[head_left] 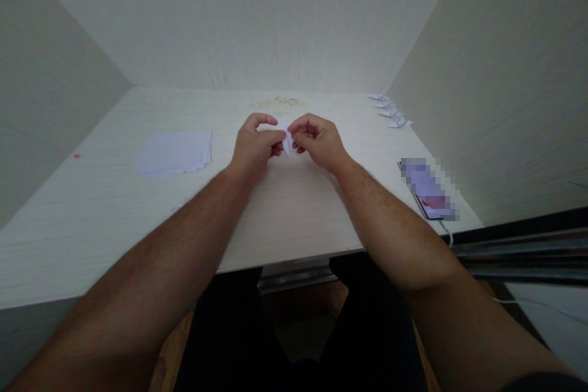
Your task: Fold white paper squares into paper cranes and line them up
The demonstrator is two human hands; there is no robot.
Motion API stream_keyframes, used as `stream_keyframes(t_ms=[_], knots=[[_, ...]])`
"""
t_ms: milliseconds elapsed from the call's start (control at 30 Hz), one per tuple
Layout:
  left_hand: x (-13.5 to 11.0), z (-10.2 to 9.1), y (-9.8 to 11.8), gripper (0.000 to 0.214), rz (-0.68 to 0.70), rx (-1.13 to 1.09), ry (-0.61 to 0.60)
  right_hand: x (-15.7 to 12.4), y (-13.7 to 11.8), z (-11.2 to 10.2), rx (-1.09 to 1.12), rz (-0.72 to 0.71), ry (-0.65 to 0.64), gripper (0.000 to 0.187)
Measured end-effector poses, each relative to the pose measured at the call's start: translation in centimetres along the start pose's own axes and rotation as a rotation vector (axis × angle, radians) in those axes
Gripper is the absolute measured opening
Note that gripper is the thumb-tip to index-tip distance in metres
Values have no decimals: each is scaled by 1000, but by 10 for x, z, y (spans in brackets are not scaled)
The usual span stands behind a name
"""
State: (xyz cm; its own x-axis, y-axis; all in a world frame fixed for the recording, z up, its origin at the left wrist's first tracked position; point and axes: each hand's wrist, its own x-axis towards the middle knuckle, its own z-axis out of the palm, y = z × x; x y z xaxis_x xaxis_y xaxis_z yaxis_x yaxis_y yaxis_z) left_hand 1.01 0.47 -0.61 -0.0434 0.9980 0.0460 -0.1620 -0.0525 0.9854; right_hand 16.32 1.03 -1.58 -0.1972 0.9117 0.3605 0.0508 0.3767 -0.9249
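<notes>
Between my two hands, above the middle of the table, is a small folded piece of white paper, narrow and pointed at its lower end. My left hand pinches its left side between thumb and fingers, the index finger arched above. On the other side my right hand has its fingertips and thumb closed at the paper's right edge. The fingers cover part of the paper, so its full shape is hidden.
A stack of white paper sheets lies left on the white table. Several small folded paper pieces sit in a row at the back right. A phone with a cable lies near the right wall.
</notes>
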Motion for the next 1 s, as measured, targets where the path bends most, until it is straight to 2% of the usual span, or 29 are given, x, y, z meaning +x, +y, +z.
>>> stream_keyframes(t_ms=[100, 267, 433, 567, 700, 867, 1000], knots=[[1, -1, 0, 20, 35, 7, -40, 0, 1, -3, -50, -20, -35, 9], [1, -2, 2, 7, 15, -22, -86, 0, 1, -7, -88, -52, -38, 11], [1, -2, 3, 10, 42, -15, -91, -1, 1, -7, -91, -82, -55, 14], [0, -2, 2, 12, 82, -38, -103, -1, 3, -5, -40, -71, -2, 13], [0, -2, 0, 14, 112, -39, -121, 0, 4, -2, 38, -51, 35, 20], [-3, -1, 1, 15, 176, 32, -126, 0, 2, 0, 48, 22, 90, 25], [-6, 0, 3, 17, 219, 107, -128, -1, 1, 2, 34, 46, 131, 23]])
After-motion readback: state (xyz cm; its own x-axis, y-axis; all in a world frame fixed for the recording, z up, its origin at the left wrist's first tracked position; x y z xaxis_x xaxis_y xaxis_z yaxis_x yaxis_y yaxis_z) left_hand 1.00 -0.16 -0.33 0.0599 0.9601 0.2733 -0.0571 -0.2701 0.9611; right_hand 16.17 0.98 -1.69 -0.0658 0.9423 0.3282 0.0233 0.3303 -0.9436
